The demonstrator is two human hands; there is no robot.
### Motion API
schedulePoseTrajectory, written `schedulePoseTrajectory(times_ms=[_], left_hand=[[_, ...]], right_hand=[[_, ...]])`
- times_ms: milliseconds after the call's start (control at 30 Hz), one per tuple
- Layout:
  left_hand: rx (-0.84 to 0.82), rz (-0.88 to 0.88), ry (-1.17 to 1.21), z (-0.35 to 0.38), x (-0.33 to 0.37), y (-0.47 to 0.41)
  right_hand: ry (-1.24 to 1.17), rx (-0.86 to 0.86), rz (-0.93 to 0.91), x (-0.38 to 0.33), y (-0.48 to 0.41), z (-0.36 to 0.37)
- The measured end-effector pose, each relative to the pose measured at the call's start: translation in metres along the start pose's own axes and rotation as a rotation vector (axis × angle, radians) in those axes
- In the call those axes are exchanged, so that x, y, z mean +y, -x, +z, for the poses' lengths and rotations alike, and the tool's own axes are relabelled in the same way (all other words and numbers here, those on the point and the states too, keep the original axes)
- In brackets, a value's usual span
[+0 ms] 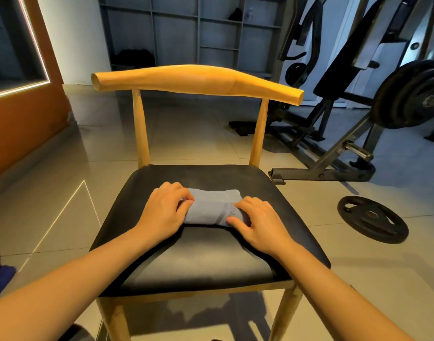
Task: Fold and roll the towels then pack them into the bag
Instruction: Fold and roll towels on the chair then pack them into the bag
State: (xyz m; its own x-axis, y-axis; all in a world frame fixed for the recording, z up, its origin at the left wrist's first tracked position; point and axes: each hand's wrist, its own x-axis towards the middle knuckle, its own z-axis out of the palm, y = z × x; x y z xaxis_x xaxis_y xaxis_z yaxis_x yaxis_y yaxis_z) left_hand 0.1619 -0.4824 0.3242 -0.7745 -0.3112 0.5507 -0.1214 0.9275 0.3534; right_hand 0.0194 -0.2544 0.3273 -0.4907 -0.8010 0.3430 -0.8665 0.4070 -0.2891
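A grey-blue towel [212,206] lies rolled into a short, thick bundle in the middle of the black seat of a wooden chair [201,257]. My left hand [165,209] grips the roll's left end, fingers curled over the top and thumb against its side. At the right end, my right hand [256,223] holds the roll with curled fingers and the thumb pressed on its near edge. No bag is recognisable in this view.
The chair's curved wooden backrest [196,81] rises behind the seat. A loose weight plate [372,219] lies on the tiled floor to the right, near a weight bench frame [334,153]. A blue fabric piece [1,279] shows at the left edge.
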Motion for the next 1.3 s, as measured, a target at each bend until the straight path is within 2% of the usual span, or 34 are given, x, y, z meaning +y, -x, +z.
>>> schedulePoseTrajectory(times_ms=[67,167,300,400,500,600,700,800,900,967,1100,1167,1300], left_hand=[[-0.044,0.099,-0.047,0.000,-0.005,0.005],[-0.176,0.119,-0.135,-0.001,-0.018,0.002],[-0.236,0.029,-0.124,0.002,-0.014,-0.015],[-0.352,-0.093,-0.110,0.008,-0.016,-0.032],[-0.455,-0.183,-0.097,0.011,-0.016,-0.047],[-0.446,-0.230,-0.115,0.015,-0.010,-0.057],[-0.447,-0.218,-0.196,0.016,-0.008,-0.068],[-0.533,-0.228,-0.271,0.020,-0.015,-0.076],[-0.559,-0.404,-0.148,0.024,-0.018,-0.084],[-0.546,-0.414,-0.123,0.024,-0.018,-0.083],[-0.397,-0.330,-0.056,0.019,-0.011,-0.067],[-0.354,-0.291,0.053,0.011,-0.001,-0.057],[-0.399,-0.129,0.322,-0.017,0.033,-0.038]], right_hand=[[0.002,-0.023,0.033,0.005,-0.007,0.003],[0.021,-0.050,0.130,0.004,-0.027,0.003],[0.093,0.007,0.149,-0.003,-0.043,0.004],[0.068,0.095,0.023,-0.009,-0.043,0.004],[0.029,0.001,0.016,-0.002,-0.045,0.009],[-0.033,-0.085,0.080,0.008,-0.057,0.013],[-0.064,-0.155,0.146,0.012,-0.075,0.017],[-0.024,-0.198,0.159,0.017,-0.087,0.021],[-0.016,-0.156,0.122,0.019,-0.085,0.023],[-0.072,-0.109,0.115,0.021,-0.078,0.025],[-0.208,-0.108,0.163,0.013,-0.058,0.017],[-0.276,-0.149,0.178,0.009,-0.043,0.005],[-0.536,-0.247,0.201,0.002,0.001,-0.033]])
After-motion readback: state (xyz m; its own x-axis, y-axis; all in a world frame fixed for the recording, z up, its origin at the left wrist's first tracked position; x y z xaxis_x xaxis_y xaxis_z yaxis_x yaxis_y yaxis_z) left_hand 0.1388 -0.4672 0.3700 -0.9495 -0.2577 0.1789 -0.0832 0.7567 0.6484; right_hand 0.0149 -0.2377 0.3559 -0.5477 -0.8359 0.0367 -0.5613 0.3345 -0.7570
